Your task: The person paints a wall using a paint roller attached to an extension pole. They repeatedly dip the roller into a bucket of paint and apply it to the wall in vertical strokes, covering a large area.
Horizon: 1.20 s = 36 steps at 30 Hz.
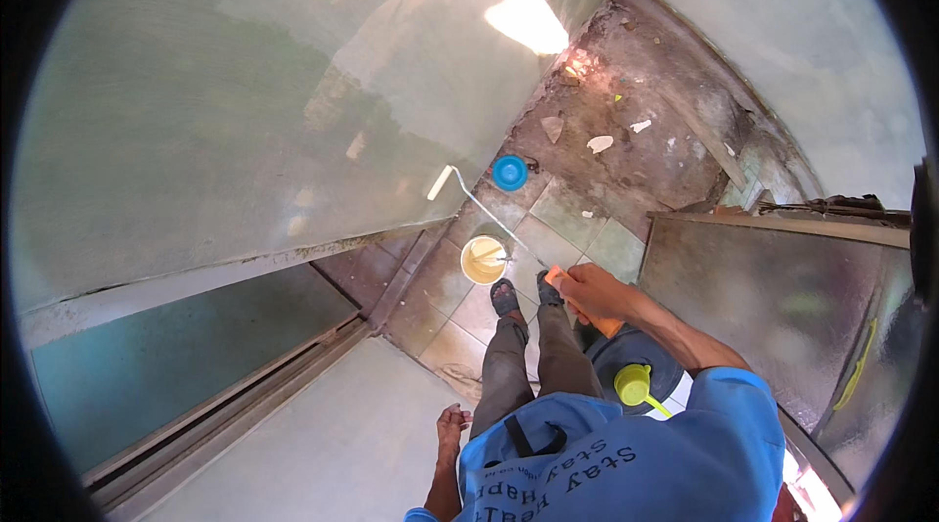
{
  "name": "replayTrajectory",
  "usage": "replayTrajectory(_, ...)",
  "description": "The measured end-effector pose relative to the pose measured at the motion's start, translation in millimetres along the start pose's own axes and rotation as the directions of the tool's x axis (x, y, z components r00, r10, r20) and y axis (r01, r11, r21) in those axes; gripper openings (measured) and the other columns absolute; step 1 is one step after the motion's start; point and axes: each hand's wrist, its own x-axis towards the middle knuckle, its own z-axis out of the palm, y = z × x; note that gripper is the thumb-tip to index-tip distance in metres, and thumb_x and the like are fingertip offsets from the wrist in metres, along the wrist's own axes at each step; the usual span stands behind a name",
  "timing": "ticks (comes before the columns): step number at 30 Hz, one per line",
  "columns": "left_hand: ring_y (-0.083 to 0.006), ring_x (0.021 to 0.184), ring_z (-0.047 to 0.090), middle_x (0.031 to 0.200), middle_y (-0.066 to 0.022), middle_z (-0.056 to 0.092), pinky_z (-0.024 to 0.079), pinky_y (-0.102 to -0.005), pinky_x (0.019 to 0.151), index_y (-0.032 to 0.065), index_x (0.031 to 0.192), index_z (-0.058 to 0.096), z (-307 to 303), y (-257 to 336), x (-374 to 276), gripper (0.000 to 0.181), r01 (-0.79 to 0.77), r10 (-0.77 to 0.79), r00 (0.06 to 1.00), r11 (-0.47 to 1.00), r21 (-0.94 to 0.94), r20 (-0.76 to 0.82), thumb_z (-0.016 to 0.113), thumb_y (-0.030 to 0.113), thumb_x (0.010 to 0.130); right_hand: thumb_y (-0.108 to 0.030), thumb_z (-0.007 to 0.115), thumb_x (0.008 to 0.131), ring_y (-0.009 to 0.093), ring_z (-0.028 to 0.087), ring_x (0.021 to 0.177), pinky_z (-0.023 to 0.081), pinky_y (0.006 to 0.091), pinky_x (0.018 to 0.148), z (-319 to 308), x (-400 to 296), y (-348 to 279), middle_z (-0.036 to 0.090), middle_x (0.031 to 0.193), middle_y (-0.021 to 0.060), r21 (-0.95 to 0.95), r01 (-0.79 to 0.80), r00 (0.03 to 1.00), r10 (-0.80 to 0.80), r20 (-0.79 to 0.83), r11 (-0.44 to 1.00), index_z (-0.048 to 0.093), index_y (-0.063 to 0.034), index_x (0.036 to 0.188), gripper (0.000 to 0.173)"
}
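Note:
My right hand [596, 292] is closed around the orange handle of a paint roller [499, 222]. Its long thin metal frame reaches up and left, and the narrow white roller sleeve [440, 182] is at or close to the greenish wall [293, 96]; whether they touch I cannot tell. My left hand [454, 419] hangs low beside my left leg, fingers loosely curled, with nothing visible in it. A round bucket of cream-coloured paint [484, 260] stands on the tiles just ahead of my feet, with a tool resting inside it.
Beyond the bucket, a blue plastic bowl [510, 173] sits by the wall's foot. Broken pieces lie on the rough floor [623, 111]. A dark round container [631, 357] with a yellow-green dipper [632, 384] stands at my right leg. A doorway with a raised sill [411, 265] is at left.

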Motion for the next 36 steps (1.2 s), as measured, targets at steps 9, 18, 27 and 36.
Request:
replayTrajectory(9, -0.0172, 0.082, 0.066, 0.096, -0.0100, 0.068, 0.051, -0.0310, 0.073, 0.0027, 0.124, 0.055, 5, 12, 5, 0.038, 0.011, -0.011, 1.000, 1.000, 0.029, -0.003, 0.052, 0.030, 0.099, -0.035, 0.037, 0.094, 0.022, 0.056, 0.047, 0.046, 0.0368, 0.052, 4, -58, -22, 0.055, 0.051, 0.0086, -0.040, 0.003, 1.000, -0.002, 0.021, 0.999, 0.052, -0.0005, 0.056, 0.053)
replayTrajectory(18, -0.0165, 0.080, 0.067, 0.093, -0.0087, 0.068, 0.051, -0.0302, 0.072, 0.0021, 0.124, 0.055, 0, 10, 6, 0.037, 0.000, -0.001, 1.000, 0.999, 0.040, 0.006, 0.052, 0.029, 0.099, -0.033, 0.047, 0.094, 0.021, 0.059, 0.047, 0.047, 0.0359, 0.049, 14, 83, 71, 0.059, 0.057, 0.0121, 0.156, -0.006, 1.000, 0.007, -0.006, 0.988, 0.057, 0.0051, 0.067, 0.048)
replayTrajectory(27, -0.0150, 0.079, 0.066, 0.093, -0.0086, 0.069, 0.052, -0.0289, 0.070, 0.0017, 0.125, 0.055, -10, -9, 13, 0.037, 0.054, -0.052, 0.998, 0.997, 0.060, -0.029, 0.053, 0.028, 0.099, -0.031, 0.050, 0.093, 0.023, 0.062, 0.049, 0.049, 0.0366, 0.049, 26, 232, 161, 0.060, 0.059, 0.0157, 0.133, -0.003, 1.000, 0.007, -0.030, 0.991, 0.057, 0.0068, 0.066, 0.047)
replayTrajectory(36, -0.0166, 0.080, 0.066, 0.093, -0.0094, 0.069, 0.054, -0.0321, 0.073, 0.0009, 0.123, 0.056, -18, -31, 12, 0.039, 0.117, -0.113, 0.991, 0.992, 0.039, -0.076, 0.055, 0.031, 0.099, -0.030, 0.052, 0.089, 0.024, 0.063, 0.050, 0.050, 0.0374, 0.050, 26, 321, 215, 0.061, 0.059, 0.0172, 0.207, -0.067, 0.994, 0.084, -0.074, 0.976, 0.058, 0.0065, 0.067, 0.043)
